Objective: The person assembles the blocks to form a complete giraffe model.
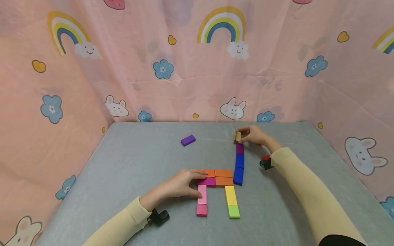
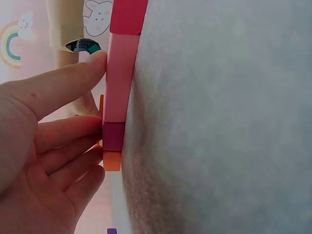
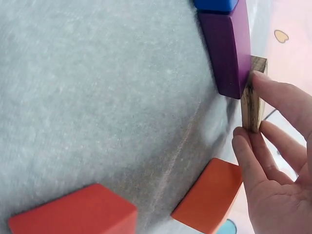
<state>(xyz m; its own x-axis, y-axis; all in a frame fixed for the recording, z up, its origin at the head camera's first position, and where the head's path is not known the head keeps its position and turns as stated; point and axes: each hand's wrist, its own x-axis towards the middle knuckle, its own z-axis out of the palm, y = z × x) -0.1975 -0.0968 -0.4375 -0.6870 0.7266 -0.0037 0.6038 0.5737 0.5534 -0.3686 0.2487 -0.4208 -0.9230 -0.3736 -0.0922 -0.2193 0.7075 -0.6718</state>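
My right hand (image 1: 253, 134) pinches a bare wooden block (image 1: 237, 136) between thumb and fingers, at the far end of a line of blocks. In the right wrist view that wooden block (image 3: 252, 105) is beside the end of a purple block (image 3: 226, 53); contact between them is unclear. Two blue blocks (image 1: 239, 161) continue the line toward me. My left hand (image 1: 180, 184) rests its fingertips on the flat pattern, the thumb at a light pink block (image 1: 202, 194) and the fingers by a magenta block (image 1: 210, 181) and orange blocks (image 1: 223, 173).
A yellow block (image 1: 230, 195) and a lime green block (image 1: 234, 211) form one leg of the pattern; a deeper pink block (image 1: 201, 210) ends the other. A loose violet block (image 1: 188, 140) lies farther back. Red (image 3: 73, 214) and orange (image 3: 209, 195) blocks lie near the right hand.
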